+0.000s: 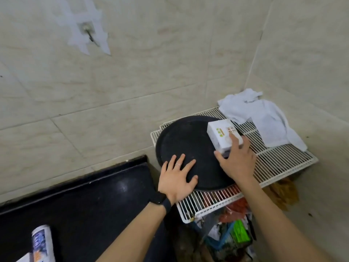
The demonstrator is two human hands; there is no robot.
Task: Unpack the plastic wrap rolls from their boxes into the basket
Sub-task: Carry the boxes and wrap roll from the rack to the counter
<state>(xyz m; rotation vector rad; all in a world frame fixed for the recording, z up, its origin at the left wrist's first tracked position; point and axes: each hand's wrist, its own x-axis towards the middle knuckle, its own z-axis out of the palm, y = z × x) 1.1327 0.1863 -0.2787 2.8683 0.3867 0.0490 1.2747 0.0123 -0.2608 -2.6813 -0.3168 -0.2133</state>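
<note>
Right hand (238,162) has its fingers curled round the white box (222,134), which sits at the right edge of the round black tray (185,138) on the wire rack (273,157). Left hand (175,179) just lies flat on the tray, fingers spread, holding nothing.

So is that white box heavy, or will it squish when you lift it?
Probably light: the right hand grips the white box alone. It looks like thin cardboard, so a hard squeeze might dent it. Flat sides mean it likely won't roll on the black tray.
</note>
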